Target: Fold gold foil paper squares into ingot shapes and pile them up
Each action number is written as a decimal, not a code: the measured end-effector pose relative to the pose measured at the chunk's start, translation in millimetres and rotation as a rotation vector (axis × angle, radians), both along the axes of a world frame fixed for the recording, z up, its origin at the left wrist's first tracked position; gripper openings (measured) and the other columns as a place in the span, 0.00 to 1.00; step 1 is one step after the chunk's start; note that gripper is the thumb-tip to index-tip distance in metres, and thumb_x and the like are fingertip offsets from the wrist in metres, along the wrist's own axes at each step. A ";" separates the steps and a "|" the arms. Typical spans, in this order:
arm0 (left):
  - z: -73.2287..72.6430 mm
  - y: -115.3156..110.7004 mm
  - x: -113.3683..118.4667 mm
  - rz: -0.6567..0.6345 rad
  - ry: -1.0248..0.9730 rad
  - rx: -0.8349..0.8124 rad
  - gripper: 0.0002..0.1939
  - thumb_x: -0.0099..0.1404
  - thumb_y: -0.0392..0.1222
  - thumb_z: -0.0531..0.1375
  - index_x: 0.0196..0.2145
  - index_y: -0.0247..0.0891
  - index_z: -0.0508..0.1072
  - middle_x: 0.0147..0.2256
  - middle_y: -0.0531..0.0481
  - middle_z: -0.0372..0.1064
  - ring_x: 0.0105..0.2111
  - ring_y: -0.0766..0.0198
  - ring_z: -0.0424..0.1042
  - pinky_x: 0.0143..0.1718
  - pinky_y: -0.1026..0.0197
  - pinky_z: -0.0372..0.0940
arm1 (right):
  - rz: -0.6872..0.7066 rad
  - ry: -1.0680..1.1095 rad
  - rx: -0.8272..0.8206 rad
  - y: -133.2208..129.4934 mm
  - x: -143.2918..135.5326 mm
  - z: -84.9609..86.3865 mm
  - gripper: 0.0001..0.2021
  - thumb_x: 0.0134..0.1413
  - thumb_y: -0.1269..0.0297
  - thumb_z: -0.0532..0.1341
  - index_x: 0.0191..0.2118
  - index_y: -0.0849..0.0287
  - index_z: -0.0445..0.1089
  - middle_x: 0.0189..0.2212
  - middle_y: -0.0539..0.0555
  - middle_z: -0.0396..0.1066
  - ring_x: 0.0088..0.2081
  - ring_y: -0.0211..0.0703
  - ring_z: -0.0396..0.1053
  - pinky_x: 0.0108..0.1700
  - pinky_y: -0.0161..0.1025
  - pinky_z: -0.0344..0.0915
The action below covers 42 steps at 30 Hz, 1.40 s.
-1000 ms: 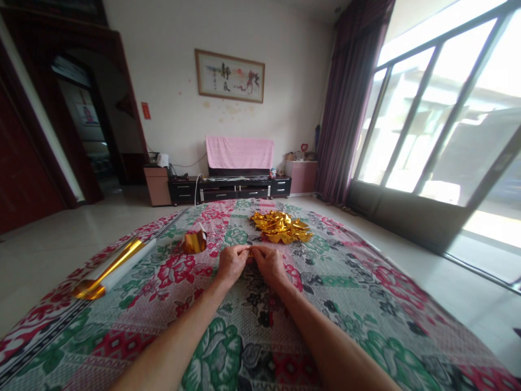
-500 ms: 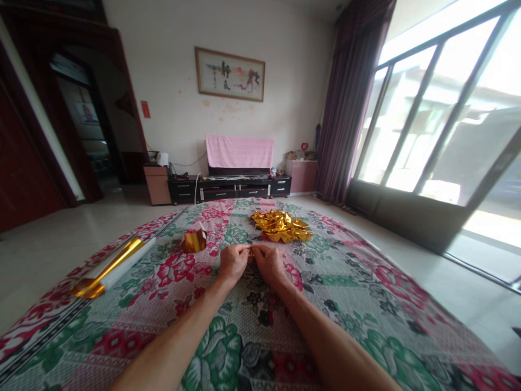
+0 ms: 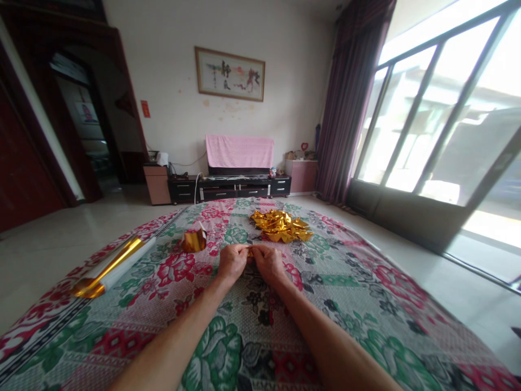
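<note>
My left hand (image 3: 233,262) and my right hand (image 3: 268,262) meet over the middle of the flowered cloth, both closed with thumbs and fingers pinched together. Between them they grip a small piece of gold foil paper (image 3: 251,253), mostly covered by the fingers. Just beyond my right hand lies a heap of folded gold foil pieces (image 3: 281,225). A curled sheet of gold foil paper (image 3: 194,240) rests on the cloth to the left of my left hand. Farther left is a larger, loosely rolled gold foil sheet (image 3: 109,270) with a whitish back.
The red, green and grey flowered cloth (image 3: 350,309) covers the broad surface before me, its far edge curved. Beyond it stand a low black cabinet (image 3: 220,193) and a screen under a pink cloth (image 3: 240,151). Glass doors (image 3: 431,108) are at the right.
Both hands stay in nearly the same place, still pinching the foil paper. The left hand has shifted very slightly left. The heap and the other sheets have not moved.
</note>
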<state>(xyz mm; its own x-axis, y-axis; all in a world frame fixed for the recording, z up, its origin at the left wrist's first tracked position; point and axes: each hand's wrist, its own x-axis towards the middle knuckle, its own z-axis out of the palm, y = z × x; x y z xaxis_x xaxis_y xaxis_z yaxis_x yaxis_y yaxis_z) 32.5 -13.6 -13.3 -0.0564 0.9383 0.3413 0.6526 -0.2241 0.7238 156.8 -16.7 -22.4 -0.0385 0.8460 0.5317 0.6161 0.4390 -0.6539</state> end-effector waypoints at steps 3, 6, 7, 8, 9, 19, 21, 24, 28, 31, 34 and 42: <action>0.2 -0.2 0.1 -0.019 0.016 0.019 0.14 0.58 0.37 0.52 0.37 0.37 0.77 0.32 0.46 0.76 0.31 0.64 0.73 0.30 0.68 0.63 | -0.014 0.003 -0.008 0.4 0.3 -0.3 0.15 0.53 0.66 0.51 0.34 0.55 0.76 0.29 0.50 0.76 0.31 0.40 0.72 0.34 0.31 0.61; 1.1 -0.8 0.5 -0.010 0.030 0.028 0.14 0.58 0.37 0.52 0.36 0.36 0.77 0.33 0.45 0.76 0.33 0.63 0.73 0.31 0.68 0.63 | -0.020 -0.007 0.001 -0.2 0.3 -0.4 0.14 0.53 0.66 0.52 0.33 0.55 0.76 0.29 0.50 0.76 0.31 0.40 0.72 0.34 0.31 0.61; 1.4 -1.0 0.7 -0.007 0.034 0.032 0.14 0.59 0.37 0.52 0.36 0.36 0.77 0.34 0.45 0.76 0.33 0.63 0.73 0.31 0.68 0.63 | -0.020 -0.012 0.005 -0.3 0.2 -0.5 0.14 0.53 0.66 0.52 0.33 0.55 0.76 0.29 0.50 0.76 0.31 0.40 0.72 0.35 0.31 0.61; 1.8 -1.4 1.0 -0.005 0.038 0.034 0.14 0.59 0.37 0.52 0.36 0.36 0.77 0.34 0.45 0.76 0.34 0.63 0.73 0.32 0.67 0.63 | -0.021 -0.015 0.007 -0.3 0.0 -0.6 0.14 0.53 0.66 0.51 0.33 0.55 0.76 0.29 0.50 0.76 0.32 0.40 0.72 0.35 0.31 0.61; 2.1 -1.7 1.4 -0.004 0.042 0.035 0.14 0.59 0.37 0.52 0.37 0.36 0.77 0.34 0.46 0.76 0.34 0.63 0.73 0.32 0.67 0.63 | -0.023 -0.016 0.007 -0.2 -0.1 -0.8 0.14 0.53 0.66 0.51 0.33 0.55 0.76 0.29 0.50 0.76 0.32 0.40 0.72 0.35 0.31 0.61; 0.0 -0.2 1.7 0.019 0.078 0.052 0.14 0.58 0.35 0.52 0.35 0.37 0.77 0.34 0.47 0.76 0.35 0.64 0.73 0.33 0.68 0.62 | -0.007 0.016 0.007 0.5 -0.7 -1.5 0.14 0.53 0.67 0.52 0.34 0.55 0.76 0.29 0.50 0.76 0.31 0.40 0.72 0.34 0.31 0.60; -0.8 0.2 1.6 0.018 0.082 0.056 0.14 0.58 0.36 0.52 0.35 0.36 0.77 0.34 0.46 0.76 0.34 0.64 0.73 0.33 0.68 0.62 | -0.009 0.018 -0.001 0.0 -0.7 -1.3 0.14 0.53 0.67 0.52 0.33 0.55 0.76 0.29 0.51 0.76 0.31 0.40 0.72 0.34 0.31 0.60; -0.7 -0.1 1.8 0.016 0.079 0.054 0.14 0.58 0.36 0.52 0.35 0.36 0.78 0.34 0.45 0.76 0.34 0.64 0.73 0.33 0.67 0.62 | -0.016 0.006 0.000 -0.4 -0.8 -1.3 0.14 0.52 0.67 0.52 0.32 0.55 0.76 0.28 0.51 0.76 0.31 0.40 0.71 0.34 0.31 0.60; 3.7 -0.4 -0.5 0.010 0.077 0.031 0.14 0.58 0.36 0.52 0.35 0.37 0.78 0.33 0.47 0.76 0.33 0.64 0.73 0.31 0.68 0.61 | -0.012 0.016 -0.001 -1.4 -1.0 0.1 0.14 0.53 0.66 0.51 0.32 0.56 0.76 0.27 0.50 0.75 0.30 0.40 0.71 0.33 0.31 0.59; 8.0 0.7 -5.0 -0.026 0.086 -0.015 0.13 0.58 0.40 0.53 0.31 0.37 0.78 0.28 0.48 0.76 0.30 0.64 0.72 0.29 0.68 0.60 | 0.010 0.050 -0.010 -4.1 -1.0 4.0 0.15 0.55 0.64 0.50 0.35 0.57 0.75 0.28 0.50 0.75 0.30 0.39 0.71 0.33 0.30 0.59; 8.9 3.2 -9.6 -0.070 -0.006 -0.092 0.16 0.59 0.45 0.52 0.28 0.36 0.77 0.22 0.49 0.74 0.27 0.64 0.72 0.26 0.68 0.60 | -0.001 0.060 -0.010 -6.6 -0.5 8.4 0.17 0.57 0.60 0.47 0.37 0.57 0.73 0.29 0.51 0.74 0.31 0.39 0.70 0.33 0.30 0.59; 3.6 12.8 -18.1 -0.074 -0.365 -0.309 0.19 0.59 0.51 0.50 0.31 0.35 0.74 0.22 0.49 0.73 0.20 0.63 0.71 0.20 0.66 0.63 | -0.045 0.120 -0.060 -0.6 0.1 2.4 0.17 0.58 0.61 0.45 0.36 0.57 0.70 0.26 0.51 0.73 0.29 0.39 0.70 0.33 0.32 0.61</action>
<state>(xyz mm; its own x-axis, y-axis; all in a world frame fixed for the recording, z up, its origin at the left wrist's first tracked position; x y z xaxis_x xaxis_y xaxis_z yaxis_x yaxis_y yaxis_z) 14.4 -0.7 -9.6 -0.0502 0.9986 0.0167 0.3336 0.0010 0.9427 156.9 -17.3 -19.9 0.0607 0.8760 0.4785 0.5501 0.3706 -0.7483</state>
